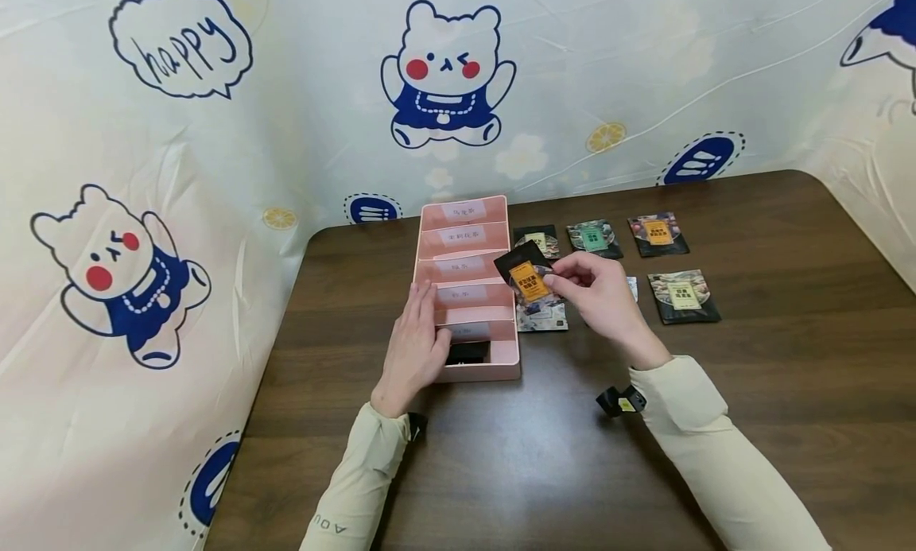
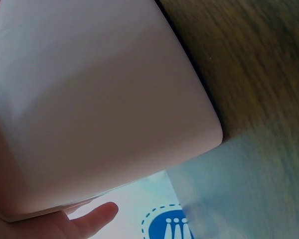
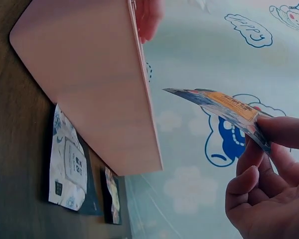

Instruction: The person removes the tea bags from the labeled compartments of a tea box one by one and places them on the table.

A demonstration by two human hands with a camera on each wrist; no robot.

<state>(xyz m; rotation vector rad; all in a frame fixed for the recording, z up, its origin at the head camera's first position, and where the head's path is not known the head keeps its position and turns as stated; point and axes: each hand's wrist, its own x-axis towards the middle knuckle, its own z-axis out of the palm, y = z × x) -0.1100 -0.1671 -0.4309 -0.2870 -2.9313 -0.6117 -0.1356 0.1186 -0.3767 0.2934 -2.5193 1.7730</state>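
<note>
Between thumb and fingers, my right hand [image 1: 597, 296] pinches a black tea sachet with an orange label [image 1: 529, 282]. It holds the sachet tilted in the air, just right of a long pink divided box [image 1: 511, 372]; in the right wrist view, the sachet [image 3: 224, 107] appears nearly edge-on, above the rim. My left hand [image 1: 415, 344] rests along the box's left edge, fingers fairly straight and thumb over the front compartment. A dark packet [image 1: 468, 352] lies in that front compartment. Paper labels with writing mark the compartments.
Right of the box lie more sachets: a pale one [image 1: 544, 319], a green-labelled one [image 1: 594, 238], an orange-labelled one [image 1: 658, 233] and a dark one with a pale label [image 1: 685, 296]. Another [image 1: 547, 237] sits partly behind the held sachet. A printed cloth [image 1: 558, 82] hangs behind the wooden table [image 1: 544, 471].
</note>
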